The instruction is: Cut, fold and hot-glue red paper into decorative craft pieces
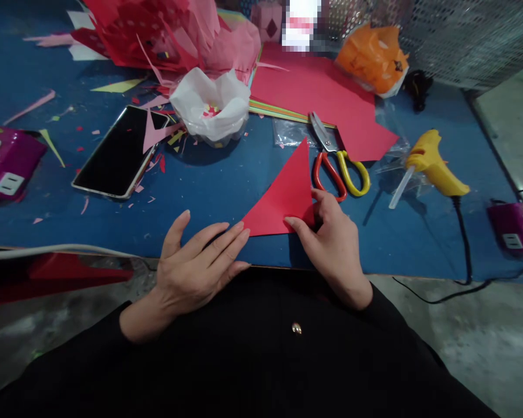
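A piece of red paper (pixel 283 200), folded to a triangle, lies near the front edge of the blue table. My left hand (pixel 200 261) rests with its fingers stretched out, the fingertips touching the paper's left corner. At the paper's right corner, my right hand (pixel 331 238) pinches it, thumb on top and the other fingers curled at the side. Just beyond my right hand lie scissors (pixel 326 145) with one red and one yellow handle, their blades pointing away from me.
Several coloured sheets (pixel 305 87) are stacked behind the scissors. A phone (pixel 119 154), a white paper-lined bowl (pixel 211 110) and paper scraps lie to the left. On the right are a yellow glue gun (pixel 436 165) with its cord, an orange bag (pixel 372 61) and a purple power socket (pixel 514 226).
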A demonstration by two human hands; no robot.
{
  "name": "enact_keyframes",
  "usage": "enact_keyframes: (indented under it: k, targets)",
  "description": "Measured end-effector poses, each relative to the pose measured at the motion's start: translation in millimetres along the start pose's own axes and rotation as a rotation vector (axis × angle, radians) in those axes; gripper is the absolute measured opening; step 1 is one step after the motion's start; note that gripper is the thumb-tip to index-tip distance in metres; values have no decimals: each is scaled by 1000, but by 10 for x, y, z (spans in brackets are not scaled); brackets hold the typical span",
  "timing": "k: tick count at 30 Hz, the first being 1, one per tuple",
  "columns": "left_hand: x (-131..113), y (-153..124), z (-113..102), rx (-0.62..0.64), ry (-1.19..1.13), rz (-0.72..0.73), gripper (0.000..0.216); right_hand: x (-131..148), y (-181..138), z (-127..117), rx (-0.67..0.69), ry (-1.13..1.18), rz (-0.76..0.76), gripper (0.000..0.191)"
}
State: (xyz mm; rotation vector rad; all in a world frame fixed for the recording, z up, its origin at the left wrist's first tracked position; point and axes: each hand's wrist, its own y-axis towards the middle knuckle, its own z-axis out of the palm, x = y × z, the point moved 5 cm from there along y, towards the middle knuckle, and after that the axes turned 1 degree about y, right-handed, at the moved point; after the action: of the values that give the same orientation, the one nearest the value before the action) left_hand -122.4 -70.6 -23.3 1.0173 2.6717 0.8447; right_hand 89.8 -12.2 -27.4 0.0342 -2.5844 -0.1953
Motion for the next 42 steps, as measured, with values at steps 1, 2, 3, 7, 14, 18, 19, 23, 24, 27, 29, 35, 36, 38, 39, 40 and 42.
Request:
enact_keyframes:
  k: [1, 2, 3, 7, 14, 18, 19, 23, 24, 27, 29, 35, 36, 38, 39, 40, 42]
  targets:
    - [0, -6, 1, 0, 5, -9, 35, 3, 2, -2, 2, -1, 5, 52]
    - [1, -13, 8, 6, 7, -20, 35, 3, 4, -3, 2, -1, 10, 52]
    - [1, -23, 13, 3, 9, -29, 36, 3, 6, -4, -2, 1, 12, 51]
    - [-10, -49, 28, -37, 26, -29, 37, -8, 8, 8, -29, 24, -9, 47]
    - [-11, -27, 28, -66, 4, -26, 38, 161, -215, -168, -351, -72, -294, 51]
    - [-11, -36, 24, -64, -1, -26, 39, 405, -488, -12, -148, -239, -775, 41]
    - [-9, -42, 27, -58, -2, -31, 39, 449, -557, 54, -77, -274, -901, 39]
    - [-17, -67, 40, -42, -8, -34, 41, 510, -660, 203, 5, -355, -1080, 44]
    - [-19, -71, 44, -39, -12, -38, 42, 514, -654, 213, -4, -360, -1070, 45]
    - [-28, -72, 42, -57, -26, -54, 43, 527, -640, 226, -27, -350, -1047, 48]
    - [-38, -66, 33, -80, -25, -55, 48, 533, -636, 236, -31, -336, -1039, 50]
    - [-36, -47, 36, -64, -25, -72, 58, 544, -625, 248, -39, -365, -1061, 55]
    - [-34, -48, 38, -60, -25, -72, 59, 534, -622, 233, -40, -370, -1060, 54]
    - [-33, -53, 43, -56, -20, -68, 59, 479, -615, 187, -33, -374, -1041, 55]
    - [-30, -57, 45, -56, -17, -69, 58, 431, -613, 159, -21, -372, -1021, 55]
    - [-26, -62, 48, -55, -15, -72, 55, 370, -611, 127, -8, -371, -993, 56]
    - [-16, -73, 58, -48, -8, -84, 49, 220, -613, 45, 4, -383, -918, 58]
